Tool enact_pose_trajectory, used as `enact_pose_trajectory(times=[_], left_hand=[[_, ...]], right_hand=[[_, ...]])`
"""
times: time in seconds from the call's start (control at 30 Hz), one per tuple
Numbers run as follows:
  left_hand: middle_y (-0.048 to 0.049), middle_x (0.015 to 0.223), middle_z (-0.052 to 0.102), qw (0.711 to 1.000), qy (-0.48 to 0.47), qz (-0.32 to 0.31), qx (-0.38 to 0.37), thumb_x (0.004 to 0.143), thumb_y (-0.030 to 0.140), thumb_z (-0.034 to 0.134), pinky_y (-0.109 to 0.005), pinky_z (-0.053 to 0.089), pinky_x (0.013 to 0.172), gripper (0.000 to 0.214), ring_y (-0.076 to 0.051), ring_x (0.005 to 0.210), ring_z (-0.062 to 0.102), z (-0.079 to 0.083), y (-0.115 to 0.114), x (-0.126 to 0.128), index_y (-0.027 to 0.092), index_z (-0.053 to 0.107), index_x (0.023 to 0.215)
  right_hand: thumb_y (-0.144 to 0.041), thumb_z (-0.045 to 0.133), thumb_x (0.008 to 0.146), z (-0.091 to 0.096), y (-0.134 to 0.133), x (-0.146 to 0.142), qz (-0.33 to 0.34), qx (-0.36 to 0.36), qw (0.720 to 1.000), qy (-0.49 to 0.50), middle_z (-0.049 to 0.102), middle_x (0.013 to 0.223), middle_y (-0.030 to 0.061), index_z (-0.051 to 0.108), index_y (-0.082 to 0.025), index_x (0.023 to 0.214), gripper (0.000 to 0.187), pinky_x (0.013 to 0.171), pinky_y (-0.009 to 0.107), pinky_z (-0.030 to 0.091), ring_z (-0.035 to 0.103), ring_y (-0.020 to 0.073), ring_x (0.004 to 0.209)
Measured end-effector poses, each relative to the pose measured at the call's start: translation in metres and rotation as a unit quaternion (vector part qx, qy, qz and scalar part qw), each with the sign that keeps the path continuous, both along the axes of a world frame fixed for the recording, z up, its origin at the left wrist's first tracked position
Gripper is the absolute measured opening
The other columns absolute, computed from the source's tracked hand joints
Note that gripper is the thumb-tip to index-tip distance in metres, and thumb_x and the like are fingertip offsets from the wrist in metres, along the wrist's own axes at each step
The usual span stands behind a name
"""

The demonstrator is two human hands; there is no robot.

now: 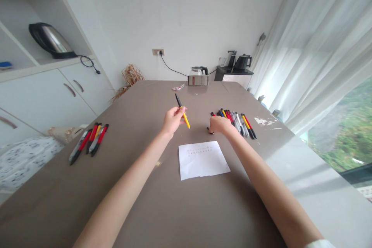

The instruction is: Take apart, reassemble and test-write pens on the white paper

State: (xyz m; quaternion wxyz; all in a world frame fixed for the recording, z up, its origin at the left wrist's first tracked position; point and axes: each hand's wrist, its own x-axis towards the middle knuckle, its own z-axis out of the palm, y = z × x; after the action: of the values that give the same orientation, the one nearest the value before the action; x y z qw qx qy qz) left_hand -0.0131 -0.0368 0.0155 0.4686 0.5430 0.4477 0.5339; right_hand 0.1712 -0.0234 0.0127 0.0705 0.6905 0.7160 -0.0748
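My left hand [172, 120] pinches a pen [185, 117] with a yellow barrel and a black end, held tilted above the table with the black end pointing up and away. To its right, my right hand [220, 124] is closed, knuckles up, beside a row of pens [238, 123] in red, yellow, black, grey and white. A small black piece with a bit of yellow [210, 130] shows under its fingers; the rest is hidden. Between my forearms lies a white sheet of paper [203, 161] with lines of small reddish marks near its far edge.
A second group of pens [90, 141] lies on the left of the brown table [162, 209]. At the back stand a tissue box [198, 81] and a glass kettle [198, 70]. A white curtain [308, 38] hangs at right; shelves with a steel kettle [54, 40] are at left.
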Motion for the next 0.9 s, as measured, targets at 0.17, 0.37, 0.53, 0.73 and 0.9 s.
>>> enact_pose_trajectory(times=[0.17, 0.37, 0.53, 0.73, 0.9], left_hand=[[-0.0044, 0.079, 0.057, 0.999, -0.044, 0.002, -0.009, 0.072, 0.036, 0.054, -0.028, 0.05, 0.064, 0.027, -0.01, 0.068, 0.057, 0.002, 0.0, -0.001, 0.013, 0.053, 0.085], [-0.0026, 0.078, 0.057, 0.997, -0.076, 0.018, -0.005, 0.072, 0.028, 0.056, -0.03, 0.05, 0.066, 0.022, -0.009, 0.065, 0.058, 0.002, 0.003, -0.001, 0.015, 0.048, 0.087], [-0.0025, 0.078, 0.057, 0.996, -0.082, 0.026, 0.001, 0.073, 0.029, 0.055, -0.03, 0.05, 0.067, 0.022, -0.01, 0.066, 0.059, 0.0, 0.005, -0.001, 0.015, 0.045, 0.086], [-0.0028, 0.078, 0.058, 0.996, -0.087, 0.025, 0.008, 0.072, 0.029, 0.055, -0.031, 0.049, 0.068, 0.021, -0.011, 0.068, 0.059, -0.002, 0.005, 0.0, 0.015, 0.045, 0.085], [-0.0021, 0.077, 0.057, 0.995, -0.097, 0.024, 0.007, 0.073, 0.027, 0.055, -0.033, 0.049, 0.069, 0.019, -0.011, 0.067, 0.059, -0.001, 0.005, 0.0, 0.015, 0.045, 0.083]], right_hand=[[-0.014, 0.062, 0.057, 0.005, -0.005, -0.004, 0.018, 0.002, 0.999, 0.048, 0.064, 0.069, 0.0131, 0.064, -0.013, 0.068, 0.011, 0.056, 0.03, 0.046, 0.061, 0.0232, 0.069], [-0.015, 0.059, 0.064, 0.015, -0.012, -0.008, 0.113, -0.119, 0.913, 0.372, 0.063, 0.062, 0.0065, 0.06, -0.012, 0.069, 0.006, 0.045, 0.023, 0.048, 0.059, 0.0141, 0.054], [-0.011, 0.058, 0.065, 0.019, -0.015, -0.012, 0.137, -0.142, 0.848, 0.491, 0.064, 0.07, 0.005, 0.059, -0.011, 0.078, 0.013, 0.053, 0.022, 0.052, 0.06, 0.0126, 0.062], [-0.01, 0.06, 0.065, 0.017, -0.011, -0.011, 0.115, -0.132, 0.825, 0.537, 0.064, 0.068, 0.0043, 0.058, -0.01, 0.078, 0.013, 0.055, 0.025, 0.053, 0.061, 0.0132, 0.062], [-0.009, 0.062, 0.064, 0.015, -0.009, -0.011, 0.111, -0.133, 0.822, 0.543, 0.064, 0.068, 0.0044, 0.055, -0.011, 0.08, 0.018, 0.055, 0.026, 0.053, 0.061, 0.0136, 0.06]])
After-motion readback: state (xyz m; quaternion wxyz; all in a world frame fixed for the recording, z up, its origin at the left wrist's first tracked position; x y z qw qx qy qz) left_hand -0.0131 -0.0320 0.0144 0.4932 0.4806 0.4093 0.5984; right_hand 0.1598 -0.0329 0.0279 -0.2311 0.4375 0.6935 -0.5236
